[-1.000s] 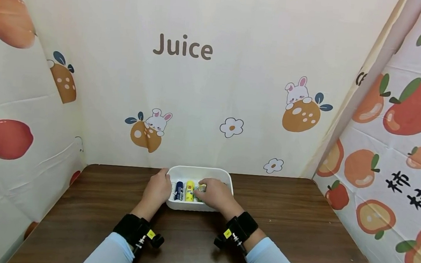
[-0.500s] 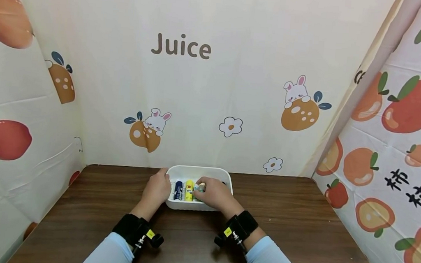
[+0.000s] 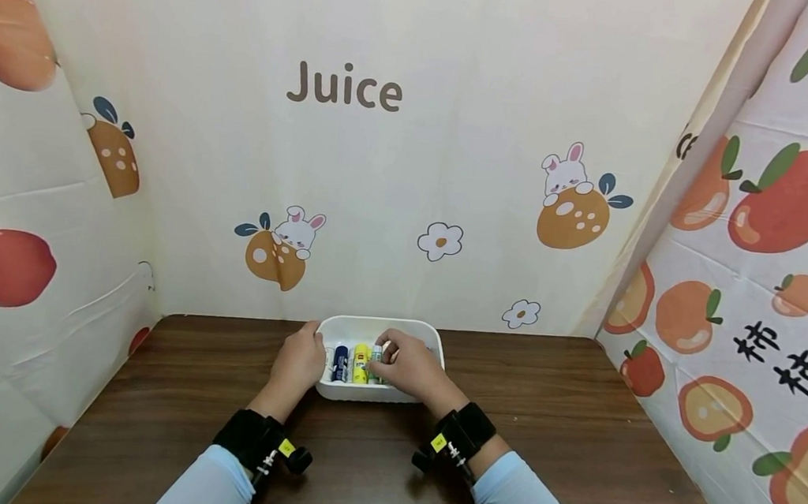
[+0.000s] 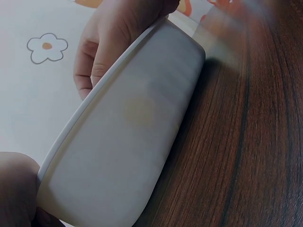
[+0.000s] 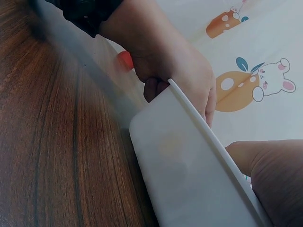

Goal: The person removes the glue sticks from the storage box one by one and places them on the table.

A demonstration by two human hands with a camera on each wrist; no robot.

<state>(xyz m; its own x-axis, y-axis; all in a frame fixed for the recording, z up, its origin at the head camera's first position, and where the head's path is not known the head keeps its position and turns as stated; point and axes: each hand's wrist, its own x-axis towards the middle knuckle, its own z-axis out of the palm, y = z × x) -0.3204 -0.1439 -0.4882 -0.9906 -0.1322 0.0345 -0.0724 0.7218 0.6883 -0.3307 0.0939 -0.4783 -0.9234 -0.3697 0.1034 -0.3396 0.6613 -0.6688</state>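
Observation:
A white plastic box [image 3: 364, 394] stands on the table, with small capped tubes that look like glue sticks side by side in it. My left hand [image 3: 299, 362] grips the box's left end, its fingers curled at the rim. Inside, a navy glue stick [image 3: 340, 364] and a yellow glue stick [image 3: 360, 363] lie left of my right hand [image 3: 413, 363]. Its thumb and forefinger pinch a pale blue glue stick [image 3: 377, 353] just right of the yellow one. That hand covers the right part of the contents. In both wrist views the box wall [image 4: 113, 151] hides the tubes.
The brown wooden table [image 3: 358, 470] reaches around the box toward me. Close behind it hangs a printed cloth [image 3: 379, 203], with more cloth at the left and right sides. Each wrist wears a black strap with a camera mount [image 3: 464, 435].
My right forefinger has lifted and spread a little from the thumb, showing more of the pale blue glue stick. The left hand stays on the box, and the view has shifted slightly.

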